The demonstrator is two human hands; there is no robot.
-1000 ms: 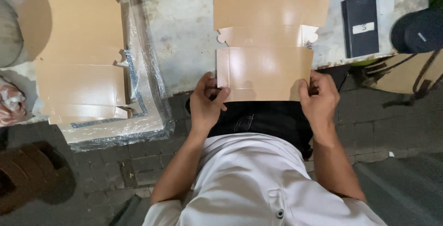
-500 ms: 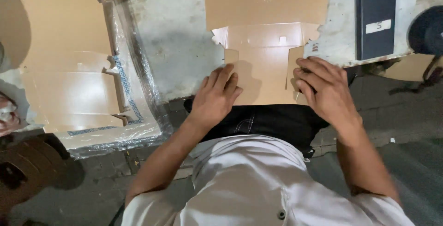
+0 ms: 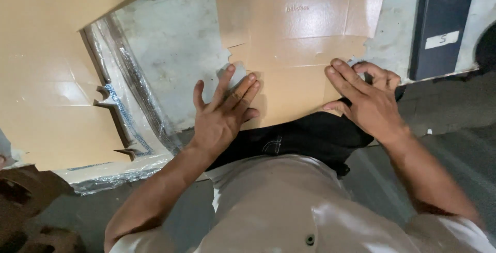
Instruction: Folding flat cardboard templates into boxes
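A flat brown cardboard box blank lies on a grey worktop, its near edge at my waist. My left hand rests palm down with spread fingers on the blank's near left corner, a ring on one finger. My right hand presses flat on the near right edge, two fingers curled over the corner flap. Neither hand grips anything; both push down on the folded lower panel.
A stack of more flat cardboard blanks lies on clear plastic wrap at the left. A dark blue box with a white label sits at the far right. Brown cardboard scraps lie lower left on the floor.
The view has moved in closer. Both hands went from pinching the blank's near corners to lying flat with fingers spread on the folded panel.
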